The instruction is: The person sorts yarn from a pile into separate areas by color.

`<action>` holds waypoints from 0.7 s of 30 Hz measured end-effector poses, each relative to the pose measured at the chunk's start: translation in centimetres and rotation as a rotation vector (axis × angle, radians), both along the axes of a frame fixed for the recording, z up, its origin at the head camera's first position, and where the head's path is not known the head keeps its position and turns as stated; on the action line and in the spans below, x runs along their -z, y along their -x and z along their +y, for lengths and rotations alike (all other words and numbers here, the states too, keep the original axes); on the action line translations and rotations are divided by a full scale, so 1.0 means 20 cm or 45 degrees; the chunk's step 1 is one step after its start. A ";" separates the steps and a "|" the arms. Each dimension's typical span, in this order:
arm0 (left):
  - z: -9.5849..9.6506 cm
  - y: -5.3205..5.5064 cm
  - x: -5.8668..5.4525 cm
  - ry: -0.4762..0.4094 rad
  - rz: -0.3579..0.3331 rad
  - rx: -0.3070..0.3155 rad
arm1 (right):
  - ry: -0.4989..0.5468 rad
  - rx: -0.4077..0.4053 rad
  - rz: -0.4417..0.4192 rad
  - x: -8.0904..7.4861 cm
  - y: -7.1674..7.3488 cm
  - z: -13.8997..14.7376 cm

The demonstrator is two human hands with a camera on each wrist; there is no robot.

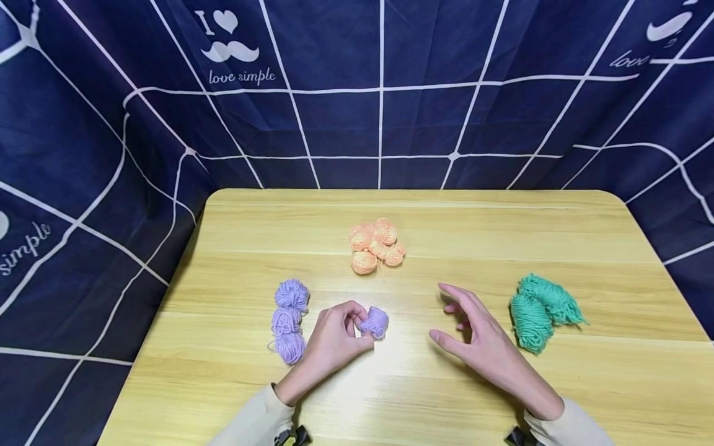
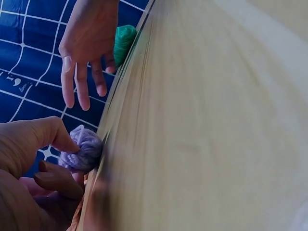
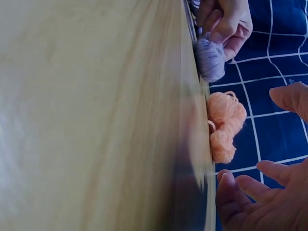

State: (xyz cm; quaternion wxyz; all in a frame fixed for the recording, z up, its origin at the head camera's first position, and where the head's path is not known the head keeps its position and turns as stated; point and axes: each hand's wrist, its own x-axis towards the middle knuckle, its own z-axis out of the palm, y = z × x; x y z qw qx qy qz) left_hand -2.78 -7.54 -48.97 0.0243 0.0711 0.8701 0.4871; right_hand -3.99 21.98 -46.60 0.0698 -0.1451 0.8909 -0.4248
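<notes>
My left hand (image 1: 338,334) pinches a small purple ball of yarn (image 1: 376,323) between thumb and fingers, low over the middle of the table. In the left wrist view the same yarn ball (image 2: 83,150) shows at the fingertips, right by the tabletop. To the right, my right hand (image 1: 481,337) hovers with its fingers spread and holds nothing. Left of the left hand lies a row of purple yarn balls (image 1: 290,321). Beyond my right hand, green yarn skeins (image 1: 538,313) lie on the table.
A cluster of peach yarn balls (image 1: 374,244) lies farther back on the wooden table (image 1: 268,217). Dark blue cloth (image 1: 334,124) with white lines hangs behind the table and along its sides.
</notes>
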 end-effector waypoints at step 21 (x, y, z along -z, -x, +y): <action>-0.02 -0.01 0.01 -0.074 -0.024 -0.015 | -0.020 -0.003 -0.007 0.00 -0.01 -0.01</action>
